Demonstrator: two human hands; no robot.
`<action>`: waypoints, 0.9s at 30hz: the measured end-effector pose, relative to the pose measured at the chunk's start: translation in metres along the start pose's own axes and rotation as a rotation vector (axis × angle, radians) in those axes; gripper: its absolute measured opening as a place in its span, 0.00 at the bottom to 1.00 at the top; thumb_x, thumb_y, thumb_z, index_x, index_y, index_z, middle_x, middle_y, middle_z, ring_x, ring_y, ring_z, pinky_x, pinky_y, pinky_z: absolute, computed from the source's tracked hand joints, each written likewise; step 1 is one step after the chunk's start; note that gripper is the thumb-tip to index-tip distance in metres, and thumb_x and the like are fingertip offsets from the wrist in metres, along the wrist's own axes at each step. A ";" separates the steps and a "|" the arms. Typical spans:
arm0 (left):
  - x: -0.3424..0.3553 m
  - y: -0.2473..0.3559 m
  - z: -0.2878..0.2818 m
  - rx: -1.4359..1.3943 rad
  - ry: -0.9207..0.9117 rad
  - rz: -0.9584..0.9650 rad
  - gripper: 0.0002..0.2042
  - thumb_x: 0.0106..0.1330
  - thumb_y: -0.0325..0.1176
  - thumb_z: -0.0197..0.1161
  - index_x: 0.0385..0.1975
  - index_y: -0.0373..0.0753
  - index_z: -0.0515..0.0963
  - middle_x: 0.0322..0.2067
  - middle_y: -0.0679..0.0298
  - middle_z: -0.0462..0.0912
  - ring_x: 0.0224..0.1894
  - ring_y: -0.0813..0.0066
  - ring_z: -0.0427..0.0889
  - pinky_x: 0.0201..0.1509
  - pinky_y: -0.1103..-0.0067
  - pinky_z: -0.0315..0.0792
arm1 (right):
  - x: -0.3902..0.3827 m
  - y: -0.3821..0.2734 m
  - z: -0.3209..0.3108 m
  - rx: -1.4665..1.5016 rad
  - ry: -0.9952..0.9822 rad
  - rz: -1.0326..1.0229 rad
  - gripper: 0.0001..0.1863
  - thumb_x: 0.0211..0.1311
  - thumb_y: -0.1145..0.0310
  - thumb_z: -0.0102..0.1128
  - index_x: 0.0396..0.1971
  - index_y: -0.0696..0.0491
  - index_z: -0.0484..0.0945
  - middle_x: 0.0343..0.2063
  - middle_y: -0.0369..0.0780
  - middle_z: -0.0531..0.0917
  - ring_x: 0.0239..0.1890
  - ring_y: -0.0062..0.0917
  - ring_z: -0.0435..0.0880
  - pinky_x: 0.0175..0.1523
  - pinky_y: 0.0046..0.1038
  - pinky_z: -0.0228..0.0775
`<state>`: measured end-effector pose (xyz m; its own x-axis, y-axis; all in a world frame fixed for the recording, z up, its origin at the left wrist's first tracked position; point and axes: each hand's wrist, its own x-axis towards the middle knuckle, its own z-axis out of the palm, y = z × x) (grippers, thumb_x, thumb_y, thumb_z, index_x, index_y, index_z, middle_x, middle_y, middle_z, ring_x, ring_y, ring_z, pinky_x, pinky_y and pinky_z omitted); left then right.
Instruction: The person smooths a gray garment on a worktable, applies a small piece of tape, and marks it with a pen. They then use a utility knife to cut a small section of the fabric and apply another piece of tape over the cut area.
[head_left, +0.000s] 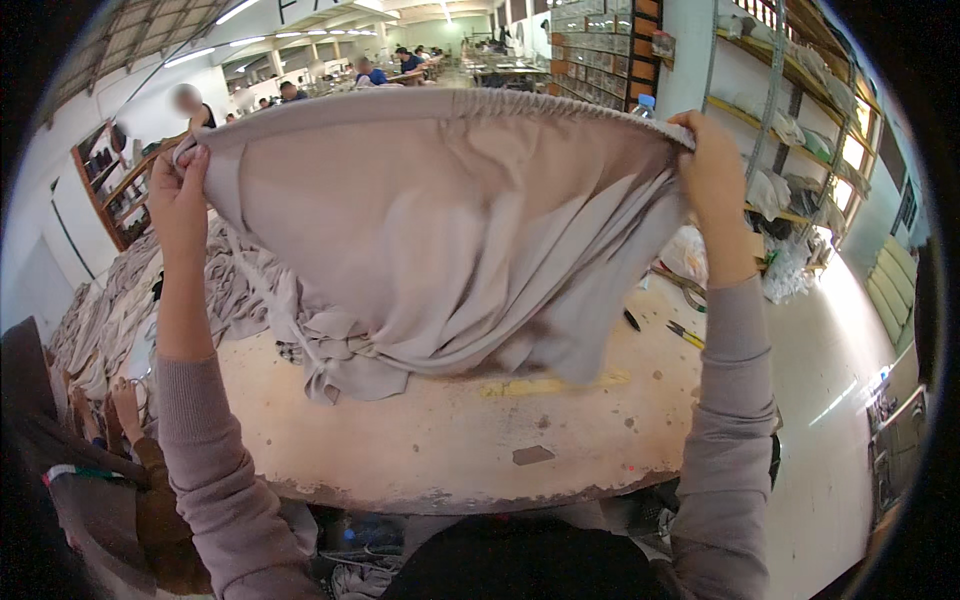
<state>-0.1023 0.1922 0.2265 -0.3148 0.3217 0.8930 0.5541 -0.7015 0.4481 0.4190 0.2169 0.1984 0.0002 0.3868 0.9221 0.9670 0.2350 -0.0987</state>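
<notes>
Sleeves (212, 450), raised cloth (430, 230), snips (687, 335), fabric heap (110, 300)

Matt, Scuffed, Shiny

The garment (420, 210) is soft, matt cloth, puckered along its gathered band (560, 106). The tabletop (480, 440), possibly painted wood, is scuffed, its rim (430, 498) chipped rough. Crumpled plastic bags (790, 277) gleam; the floor (820, 400) is smooth and glossy.

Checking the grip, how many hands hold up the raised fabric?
2: the left hand at the upper left of the fabric, the right hand at its upper right.
</notes>
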 end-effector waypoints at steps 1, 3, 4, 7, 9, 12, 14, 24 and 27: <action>0.006 0.003 -0.004 -0.064 -0.055 0.043 0.11 0.60 0.33 0.61 0.36 0.31 0.72 0.29 0.69 0.74 0.31 0.86 0.68 0.36 0.87 0.63 | 0.007 0.011 0.001 -0.025 0.075 -0.078 0.18 0.42 0.81 0.50 0.36 0.49 0.75 0.35 0.45 0.78 0.42 0.41 0.75 0.47 0.37 0.67; 0.011 0.006 -0.013 0.004 0.036 -0.020 0.11 0.60 0.33 0.60 0.37 0.32 0.72 0.29 0.69 0.74 0.31 0.87 0.69 0.36 0.88 0.63 | 0.005 0.025 0.006 -0.078 -0.196 0.064 0.17 0.43 0.80 0.51 0.37 0.50 0.74 0.35 0.45 0.79 0.41 0.40 0.76 0.46 0.37 0.67; 0.011 0.008 -0.018 0.043 0.086 -0.061 0.11 0.60 0.33 0.60 0.37 0.32 0.72 0.29 0.69 0.75 0.31 0.87 0.69 0.36 0.88 0.63 | 0.000 0.029 0.005 -0.076 -0.247 0.041 0.17 0.43 0.80 0.52 0.37 0.50 0.74 0.34 0.45 0.79 0.40 0.40 0.77 0.45 0.37 0.68; -0.001 0.015 -0.036 0.090 0.152 -0.074 0.12 0.61 0.33 0.59 0.40 0.33 0.71 0.32 0.68 0.75 0.32 0.83 0.70 0.36 0.86 0.64 | -0.025 0.027 -0.013 -0.101 -0.545 0.051 0.08 0.42 0.75 0.59 0.27 0.56 0.77 0.26 0.44 0.81 0.31 0.35 0.81 0.37 0.32 0.71; -0.012 0.019 -0.049 -0.051 0.154 -0.128 0.12 0.61 0.34 0.58 0.39 0.34 0.72 0.33 0.67 0.75 0.33 0.82 0.70 0.36 0.85 0.65 | -0.031 0.025 -0.044 0.326 -1.175 0.195 0.05 0.45 0.71 0.62 0.20 0.57 0.77 0.20 0.40 0.81 0.21 0.26 0.80 0.28 0.25 0.70; -0.034 0.010 -0.066 -0.242 -0.086 -0.398 0.11 0.60 0.36 0.57 0.37 0.35 0.72 0.34 0.68 0.74 0.33 0.81 0.71 0.36 0.84 0.65 | -0.039 0.018 -0.070 1.219 -1.422 0.215 0.09 0.49 0.67 0.63 0.22 0.57 0.77 0.18 0.36 0.79 0.16 0.17 0.75 0.24 0.19 0.67; -0.049 -0.011 -0.066 -0.052 -0.375 -0.676 0.11 0.59 0.36 0.56 0.35 0.36 0.73 0.32 0.69 0.75 0.31 0.82 0.71 0.35 0.84 0.65 | -0.046 0.015 -0.058 0.841 -1.273 0.333 0.11 0.51 0.65 0.63 0.25 0.59 0.78 0.18 0.36 0.79 0.18 0.18 0.75 0.24 0.19 0.67; -0.137 -0.058 -0.074 0.583 -1.157 -0.508 0.10 0.44 0.32 0.65 0.23 0.34 0.74 0.19 0.70 0.73 0.23 0.81 0.71 0.28 0.81 0.65 | -0.219 0.004 -0.024 0.198 -1.265 -0.176 0.22 0.35 0.62 0.72 0.34 0.54 0.77 0.25 0.42 0.80 0.33 0.32 0.79 0.37 0.31 0.69; -0.133 -0.045 -0.077 0.217 -1.295 -0.930 0.09 0.46 0.32 0.65 0.22 0.32 0.76 0.18 0.69 0.74 0.24 0.80 0.71 0.27 0.80 0.65 | -0.224 0.016 -0.013 0.098 -1.522 -0.216 0.20 0.38 0.63 0.70 0.35 0.52 0.76 0.26 0.42 0.80 0.31 0.31 0.79 0.35 0.31 0.70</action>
<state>-0.1450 0.1321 0.0843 0.1811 0.9379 -0.2960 0.6810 0.0975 0.7257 0.4375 0.1219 -0.0048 -0.4440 0.8388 -0.3150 0.8942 0.4370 -0.0970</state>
